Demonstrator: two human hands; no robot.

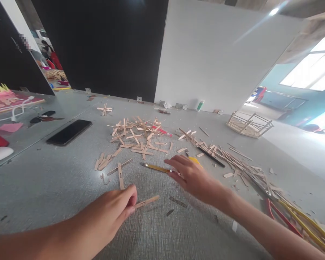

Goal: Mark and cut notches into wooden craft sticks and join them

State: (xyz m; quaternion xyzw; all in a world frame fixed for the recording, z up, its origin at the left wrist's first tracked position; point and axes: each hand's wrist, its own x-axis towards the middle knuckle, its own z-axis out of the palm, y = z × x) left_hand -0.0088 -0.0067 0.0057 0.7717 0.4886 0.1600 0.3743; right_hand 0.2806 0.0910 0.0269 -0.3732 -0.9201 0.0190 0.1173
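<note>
My left hand (116, 206), low in the head view, is closed with its fingertips pinched on a wooden craft stick (148, 201) that has a slot cut in it. Just behind that hand another slotted stick (120, 177) lies on the table. Farther right my right hand (191, 177) reaches over the back end of a slim yellow craft knife (157, 168), which rests on the table, its pointed tip to the left. My right fingers are apart around the knife's end; whether they touch it is hard to see. A yellow-handled tool (195, 160) is partly hidden behind this hand.
A pile of sticks and crossed pieces (137, 135) spreads behind my hands. At right lie loose strips (241, 164), a black rod (211, 157) and yellow-handled cutters (308, 224). A stick frame (249, 124) stands back right. A phone (69, 132) lies left, before a panel (103, 47).
</note>
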